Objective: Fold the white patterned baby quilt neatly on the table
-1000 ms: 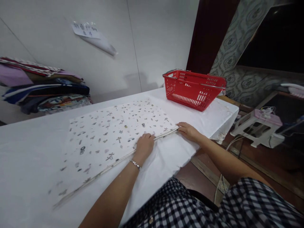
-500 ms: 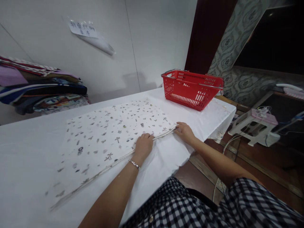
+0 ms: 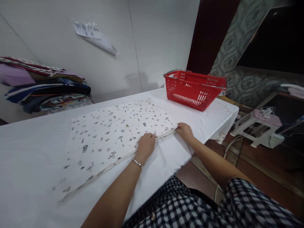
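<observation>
A white cloth (image 3: 106, 133) printed with small grey and brown motifs lies folded and flat on the white-covered table. Its layered near edge runs slantwise toward me. My left hand (image 3: 146, 146), below a silver bracelet, rests palm down at the middle of that edge with its fingers curled over it. At the cloth's right near corner, my right hand (image 3: 185, 131) pinches the layers between thumb and fingers. What lies under the left fingertips is hidden.
A red plastic basket (image 3: 194, 91) with metal handles stands at the table's far right. Folded clothes (image 3: 47, 85) are piled at the far left by the wall. Right of the table, a white stool (image 3: 258, 123) with a pink top stands on the floor, with cables nearby.
The whole view has shifted slightly, so everything appears a little farther right. My right fingers have closed more tightly on the cloth's corner; my left hand stays on the edge.
</observation>
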Available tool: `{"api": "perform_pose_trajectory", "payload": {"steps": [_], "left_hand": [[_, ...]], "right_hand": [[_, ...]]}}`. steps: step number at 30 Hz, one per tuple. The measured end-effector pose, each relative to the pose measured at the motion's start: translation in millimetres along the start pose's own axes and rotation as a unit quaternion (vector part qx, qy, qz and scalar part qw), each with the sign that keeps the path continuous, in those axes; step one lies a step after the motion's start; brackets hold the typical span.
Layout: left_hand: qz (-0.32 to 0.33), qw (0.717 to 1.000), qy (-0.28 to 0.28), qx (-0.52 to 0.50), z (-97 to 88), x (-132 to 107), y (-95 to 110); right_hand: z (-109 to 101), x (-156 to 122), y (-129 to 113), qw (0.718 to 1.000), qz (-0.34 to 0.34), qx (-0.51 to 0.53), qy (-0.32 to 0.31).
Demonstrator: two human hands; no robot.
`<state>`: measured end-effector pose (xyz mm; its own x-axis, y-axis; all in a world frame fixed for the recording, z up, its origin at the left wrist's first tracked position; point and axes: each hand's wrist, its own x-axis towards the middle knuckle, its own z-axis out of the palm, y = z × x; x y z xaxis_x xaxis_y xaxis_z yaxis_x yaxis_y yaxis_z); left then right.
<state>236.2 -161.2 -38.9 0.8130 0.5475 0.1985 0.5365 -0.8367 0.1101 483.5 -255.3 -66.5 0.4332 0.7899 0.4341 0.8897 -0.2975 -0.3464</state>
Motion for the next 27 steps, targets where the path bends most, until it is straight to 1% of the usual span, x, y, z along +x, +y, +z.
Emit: {"api": "perform_pose_trajectory", "payload": {"steps": [3,5,8,9,11,15,18,22,25,27], "left_hand": [[-0.005,1.0,-0.001,-0.007,0.4,-1,-1],[-0.007,1.0,0.001,-0.011,1.1,-1,-2],[-0.008,1.0,0.013,-0.016,2.8,0,-2],[-0.008,1.0,0.017,-0.016,3.5,0,-2],[-0.007,1.0,0.021,-0.013,5.0,0,-3],[-0.005,1.0,0.022,-0.007,7.1,0,-4],[-0.005,1.0,0.023,-0.005,7.6,0,-4],[-0.005,1.0,0.022,-0.003,7.0,0,-4],[-0.007,1.0,0.02,-0.001,7.1,0,-4],[-0.004,1.0,0.021,0.001,7.8,0,-4]], "right_hand": [[1,-5,13,0.994,-0.023,0.097,0.036],[1,-9,23,0.988,-0.009,0.141,0.06],[-1,-15,36,0.983,0.045,0.163,0.066],[-2,-17,38,0.984,0.048,0.163,0.06],[-4,-20,39,0.986,0.024,0.156,0.049],[-11,-22,28,0.99,-0.046,0.12,0.051],[-13,-18,18,0.994,-0.08,0.07,0.019],[-13,-9,6,0.997,-0.073,-0.007,0.0],[-15,-4,-3,0.998,-0.059,-0.028,-0.024],[-18,-2,-9,0.997,-0.037,-0.049,-0.042]]}}
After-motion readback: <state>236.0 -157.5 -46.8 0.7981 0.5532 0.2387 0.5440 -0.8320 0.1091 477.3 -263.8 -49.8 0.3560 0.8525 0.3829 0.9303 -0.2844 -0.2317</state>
